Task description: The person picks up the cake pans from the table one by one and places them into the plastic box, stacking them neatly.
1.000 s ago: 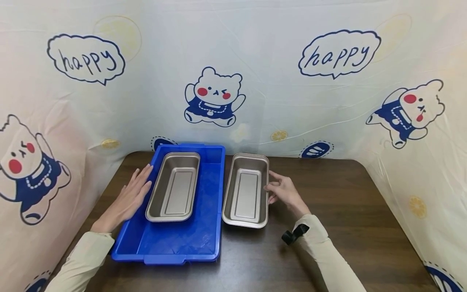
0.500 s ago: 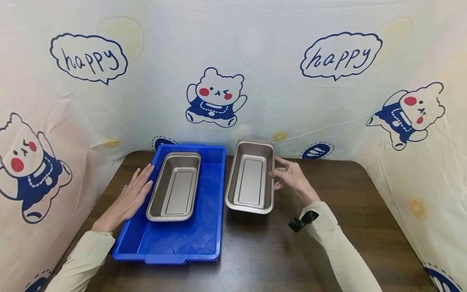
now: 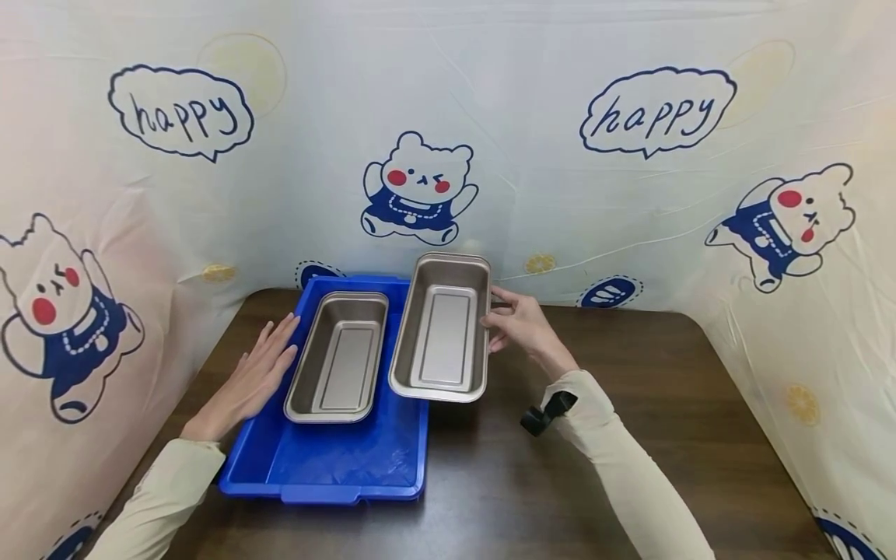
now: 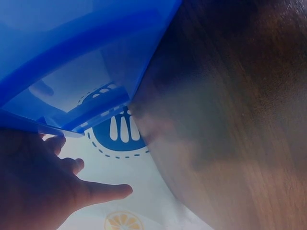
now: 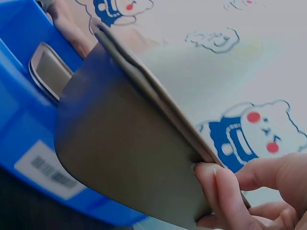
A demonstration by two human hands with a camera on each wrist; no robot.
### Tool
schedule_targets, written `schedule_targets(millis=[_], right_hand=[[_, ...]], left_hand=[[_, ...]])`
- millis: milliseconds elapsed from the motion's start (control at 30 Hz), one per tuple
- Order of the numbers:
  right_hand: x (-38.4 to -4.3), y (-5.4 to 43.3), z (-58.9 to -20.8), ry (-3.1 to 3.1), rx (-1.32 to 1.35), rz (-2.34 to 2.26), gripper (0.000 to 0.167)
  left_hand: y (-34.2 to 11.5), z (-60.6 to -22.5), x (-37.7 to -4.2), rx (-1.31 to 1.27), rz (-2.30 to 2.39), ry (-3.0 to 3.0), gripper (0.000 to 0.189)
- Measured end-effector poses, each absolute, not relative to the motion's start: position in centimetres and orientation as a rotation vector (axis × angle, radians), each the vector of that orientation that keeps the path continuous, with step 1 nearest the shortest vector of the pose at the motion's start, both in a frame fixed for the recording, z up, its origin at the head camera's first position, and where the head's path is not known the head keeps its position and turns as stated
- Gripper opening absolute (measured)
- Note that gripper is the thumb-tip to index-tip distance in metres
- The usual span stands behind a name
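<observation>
A metal loaf pan (image 3: 441, 338) is pinched at its long right rim by my right hand (image 3: 528, 330). It is raised and overlaps the right side of a blue plastic tray (image 3: 343, 463) in the head view. The right wrist view shows the fingers (image 5: 220, 191) gripping the rim above the pan's smooth outer wall. A second, matching loaf pan (image 3: 337, 362) lies inside the tray on the left. My left hand (image 3: 248, 381) rests along the tray's left rim with fingers extended; in the left wrist view it sits against the tray's edge.
The tray stands on a dark wooden table (image 3: 560, 498). A light curtain (image 3: 532, 194) printed with bears hangs around the table's back and sides. A white barcode label (image 5: 50, 170) is stuck on the tray's outer side.
My right hand has lifted the loaf pan from the table beside the tray and carried it left, over the tray's right edge. The left hand keeps its place at the tray.
</observation>
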State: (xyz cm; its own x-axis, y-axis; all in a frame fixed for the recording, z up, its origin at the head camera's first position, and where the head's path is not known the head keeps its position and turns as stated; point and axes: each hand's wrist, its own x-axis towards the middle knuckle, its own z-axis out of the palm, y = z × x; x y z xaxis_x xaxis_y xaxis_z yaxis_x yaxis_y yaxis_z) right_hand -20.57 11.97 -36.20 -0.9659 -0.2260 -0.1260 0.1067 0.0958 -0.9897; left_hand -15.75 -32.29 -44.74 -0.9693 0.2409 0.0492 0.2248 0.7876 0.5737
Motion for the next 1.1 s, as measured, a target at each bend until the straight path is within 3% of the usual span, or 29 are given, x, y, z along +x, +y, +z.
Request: schedule_targets(millis=[600, 1100], right_hand=[[-21.4, 2.2, -36.9, 2.062, -0.111, -1.924, 0.075], [-21.7, -2.8, -39.4, 2.015, -0.096, -1.949, 0.074]], left_hand=[[-32.4, -44.8, -15.9, 0.349, 0.945, 2.927, 0.062], [-32.6, -44.8, -15.7, 0.412, 0.982, 2.942, 0.06]])
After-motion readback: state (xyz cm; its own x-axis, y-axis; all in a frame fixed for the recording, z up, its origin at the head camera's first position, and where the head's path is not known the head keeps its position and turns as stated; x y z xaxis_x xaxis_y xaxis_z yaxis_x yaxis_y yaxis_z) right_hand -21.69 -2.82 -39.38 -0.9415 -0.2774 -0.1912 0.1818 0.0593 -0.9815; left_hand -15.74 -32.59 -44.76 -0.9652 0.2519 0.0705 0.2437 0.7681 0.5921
